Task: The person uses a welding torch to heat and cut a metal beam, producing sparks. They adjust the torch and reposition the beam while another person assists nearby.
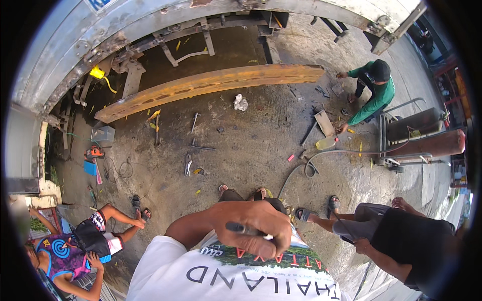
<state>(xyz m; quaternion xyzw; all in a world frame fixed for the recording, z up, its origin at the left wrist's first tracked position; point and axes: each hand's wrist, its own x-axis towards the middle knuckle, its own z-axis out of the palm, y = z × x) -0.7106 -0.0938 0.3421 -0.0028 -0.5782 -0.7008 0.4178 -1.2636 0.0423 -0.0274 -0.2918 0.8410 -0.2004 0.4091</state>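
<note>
Your left hand (pixel 257 215) is drawn in before your white shirt (pixel 216 273), well apart from the long rusty beam (pixel 211 86) and on its near side. The fingers are curled into a loose fist around a slim, dark, pen-like thing (pixel 241 229), whose pale tip pokes out toward the thumb. So that thing, too, is well to the near side of the beam. Your right hand does not show, so I cannot tell how far it is spread or whether it has anything.

On the ground just to the near side of the beam you have a crumpled pale wad (pixel 240 103) and, toward the beam's left end, a hammer (pixel 157 129). Farther out from the beam than these lie a T-shaped bar (pixel 203 147) and a plier-like tool (pixel 188 166). Off the beam's right end a co-worker in green (pixel 374 103) crouches, one hand near a bottle of yellowish liquid (pixel 326 144). Beyond that person, farthest from the beam, stands a cart with a reddish cylinder (pixel 437 144). A grey metal vehicle body (pixel 65 65) stands behind the beam.
</note>
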